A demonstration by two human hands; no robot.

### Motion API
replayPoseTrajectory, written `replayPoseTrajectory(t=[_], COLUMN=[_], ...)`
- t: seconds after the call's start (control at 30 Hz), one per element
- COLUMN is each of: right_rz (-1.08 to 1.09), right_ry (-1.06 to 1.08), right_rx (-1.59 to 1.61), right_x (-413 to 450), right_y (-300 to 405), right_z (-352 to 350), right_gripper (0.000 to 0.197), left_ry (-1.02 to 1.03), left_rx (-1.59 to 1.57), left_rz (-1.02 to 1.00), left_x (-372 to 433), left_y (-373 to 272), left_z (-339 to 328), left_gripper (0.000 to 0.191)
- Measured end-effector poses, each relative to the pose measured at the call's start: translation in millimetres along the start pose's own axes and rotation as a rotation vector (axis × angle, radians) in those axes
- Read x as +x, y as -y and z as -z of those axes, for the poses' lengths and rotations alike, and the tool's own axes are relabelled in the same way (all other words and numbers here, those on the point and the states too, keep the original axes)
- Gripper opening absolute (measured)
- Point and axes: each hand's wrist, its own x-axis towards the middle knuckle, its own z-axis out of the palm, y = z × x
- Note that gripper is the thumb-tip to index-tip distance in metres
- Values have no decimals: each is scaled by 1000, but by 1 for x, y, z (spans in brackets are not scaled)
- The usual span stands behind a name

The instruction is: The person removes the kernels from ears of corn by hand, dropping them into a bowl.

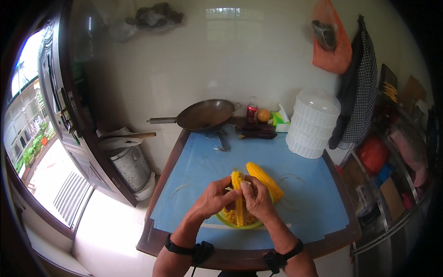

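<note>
Both hands grip one partly stripped corn cob [238,204], held lengthwise above a green bowl [238,226]. My left hand [216,197] closes round its left side, thumb laid across the kernels. On the opposite side, my right hand [258,197] presses its thumb against the cob near the upper end. Loose yellow kernels [251,219] lie in the bowl beneath; the hands hide much of its inside. A second, fuller corn cob [264,180] rests on the blue table cover [304,200], just beyond my right hand.
Along the table's back stand a wok [206,116], a red-labelled bottle [252,110], an orange [263,115], a tissue pack [281,121] and stacked white baskets [309,128]. Eggplants [258,134] lie before them. A metal bin [129,168] and an open door [74,114] are at left.
</note>
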Motion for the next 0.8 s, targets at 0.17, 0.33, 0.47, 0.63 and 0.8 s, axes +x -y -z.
replayPoseTrajectory(t=[0.17,0.33,0.47,0.63,0.8], right_rz=[120,89,89,-26,14], right_ry=[-10,43,62,48,-7], right_rx=[-131,-240,-236,-190,-90], right_x=[0,-2,-1,0,3], right_y=[1,-3,-5,-28,-3], right_z=[0,3,3,6,1], right_gripper=[41,37,34,30,31], left_ry=[1,-23,-41,-57,-113], left_rx=[73,93,104,102,242], left_rz=[-100,-47,-13,19,-32], left_x=[0,1,-1,2,0], left_y=[-3,-1,-3,-5,-2], left_z=[-2,-5,-6,-7,-15], left_gripper=[47,49,48,45,46])
